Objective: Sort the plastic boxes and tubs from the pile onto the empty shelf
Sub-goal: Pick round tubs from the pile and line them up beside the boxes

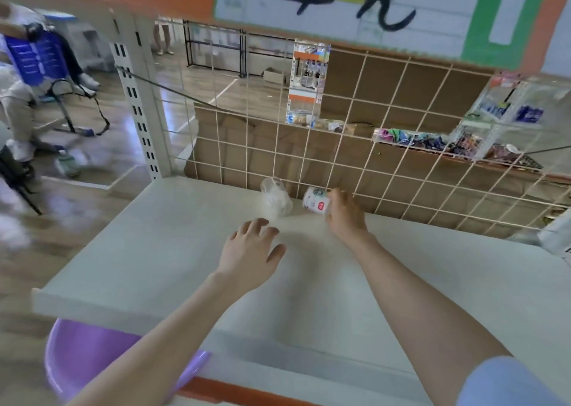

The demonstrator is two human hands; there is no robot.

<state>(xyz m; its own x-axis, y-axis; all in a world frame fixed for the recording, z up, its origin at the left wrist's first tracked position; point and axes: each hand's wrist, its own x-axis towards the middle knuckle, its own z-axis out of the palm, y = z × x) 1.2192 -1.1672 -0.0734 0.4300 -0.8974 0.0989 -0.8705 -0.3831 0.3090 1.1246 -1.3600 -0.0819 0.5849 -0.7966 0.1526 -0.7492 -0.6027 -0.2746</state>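
Note:
A clear plastic tub (276, 199) stands near the back of the white shelf (148, 251), close to the wire grid. Just right of it is a small white tub with a red label (315, 202), tilted, and my right hand (344, 217) grips it from the right side. My left hand (250, 255) hovers over the shelf in front of the clear tub with its fingers spread and holds nothing. The view is blurred by motion.
A cream wire grid (355, 146) backed with brown cardboard closes the rear of the shelf. A purple plastic basin (83, 356) sits below the shelf's front left edge. A slotted shelf post (136, 105) rises at the left. Seated people are at the far left.

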